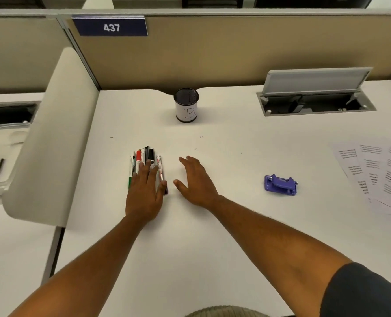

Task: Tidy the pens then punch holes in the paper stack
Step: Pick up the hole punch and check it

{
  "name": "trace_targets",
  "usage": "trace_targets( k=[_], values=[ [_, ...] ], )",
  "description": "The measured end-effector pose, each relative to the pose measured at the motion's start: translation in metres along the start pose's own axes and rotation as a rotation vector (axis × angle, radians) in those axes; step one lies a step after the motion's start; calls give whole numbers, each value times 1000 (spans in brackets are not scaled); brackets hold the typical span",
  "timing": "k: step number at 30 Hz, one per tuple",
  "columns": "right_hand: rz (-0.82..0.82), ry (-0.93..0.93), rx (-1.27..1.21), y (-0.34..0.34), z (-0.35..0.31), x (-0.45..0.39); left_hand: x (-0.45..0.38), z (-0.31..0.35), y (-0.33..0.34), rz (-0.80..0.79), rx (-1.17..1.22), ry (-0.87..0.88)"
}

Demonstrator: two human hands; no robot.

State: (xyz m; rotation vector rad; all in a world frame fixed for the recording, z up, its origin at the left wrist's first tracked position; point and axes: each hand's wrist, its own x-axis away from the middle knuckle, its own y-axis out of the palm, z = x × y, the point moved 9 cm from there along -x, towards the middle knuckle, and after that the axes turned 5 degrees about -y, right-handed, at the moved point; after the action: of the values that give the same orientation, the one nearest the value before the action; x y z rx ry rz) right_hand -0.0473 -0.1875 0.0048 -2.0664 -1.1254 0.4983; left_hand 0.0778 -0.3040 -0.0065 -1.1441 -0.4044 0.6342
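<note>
The left hand [144, 191] lies flat with straight fingers spread over the near half of the pens [147, 164], pressing on them rather than curling round any; its thumb rests along the outermost pen on the side facing the right hand. The pens form a tight, parallel bundle on the white tabletop [213, 225], their tips pointing toward the pen cup [186, 105]; caps of red, black, white and green show among smooth plastic barrels. The right hand [195, 179] is just beside the bundle, on the side away from the padded divider, its grip open, fingers straight and slightly fanned, thumb held apart, holding nothing; whether the palm touches the tabletop cannot be told.

The pen cup is a dark mesh cylinder wrapped in a white paper band marked with a hand-drawn "B", standing upright beyond the pens. A purple hole punch [281, 184], squat and blocky, sits well apart from the pens past the right hand. Farther that way lie the paper sheets [377, 177], printed and loosely fanned, flat on the tabletop.
</note>
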Motion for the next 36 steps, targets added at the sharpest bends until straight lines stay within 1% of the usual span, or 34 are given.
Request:
trace_targets(
  k=[4,7,9,14,17,19,22,26,28,31,36],
  values=[
    [98,-18,72,-35,10,19,2,39,7,7,71,20],
    [178,4,43,-66,28,34,5,76,19,-3,82,66],
    [222,21,30,-85,43,42,9,97,29,-21,97,64],
    [254,47,68,-137,94,65,18,152,56,-58,97,48],
    [267,57,63,-171,133,87,25,190,72,-65,127,-8],
    [244,67,60,-187,161,102,33,216,82,-55,179,-52],
    [168,47,57,-204,196,120,44,253,96,-20,256,-117],
    [-38,51,62,-204,227,134,54,287,111,-26,338,-212],
    [-114,46,95,-201,236,138,57,297,118,-49,416,-300],
    [-122,25,147,-201,242,141,59,303,127,-77,521,-449],
    [-40,48,116,-202,241,140,51,317,139,-169,609,-539]
  ],
)
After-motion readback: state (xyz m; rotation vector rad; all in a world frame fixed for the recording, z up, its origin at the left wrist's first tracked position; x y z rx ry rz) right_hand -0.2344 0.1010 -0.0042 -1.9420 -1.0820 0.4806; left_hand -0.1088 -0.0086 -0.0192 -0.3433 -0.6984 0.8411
